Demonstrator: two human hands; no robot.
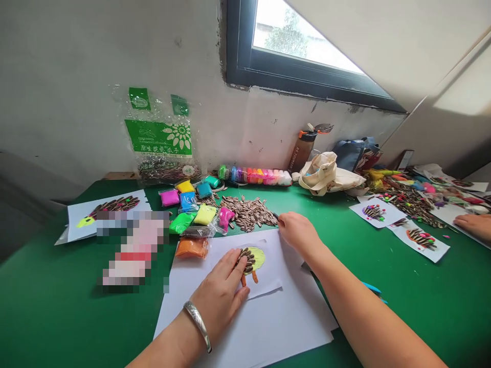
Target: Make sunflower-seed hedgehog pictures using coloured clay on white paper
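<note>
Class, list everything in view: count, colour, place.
Seed picture: one, yellow and brown, centre.
Sheets: several, white, beneath it.
Seed pile: one, brown, behind picture.
Coloured packets: about ten, mixed, centre left.
Long pack: one, multicoloured, back.
Seed bag: one, partly green, back left.
Bottle: one, brown, below window.
Bags: two, cream, blue, beside bottle.
Other pictures: several, multicoloured, both sides.
Craft heap: one, multicoloured, right.
Thin item: one, blue, right.
Pixelated patch: one, pink, left.
Table: one, green, underneath.
Window: one, dark frame, above.
Wall: one, pale, back.
Other person's hand: one, bare, right edge.
Bracelet: one, silver, left wrist.
Left hand: one, bare, on picture.
Right hand: one, bare, beside pile.
</note>
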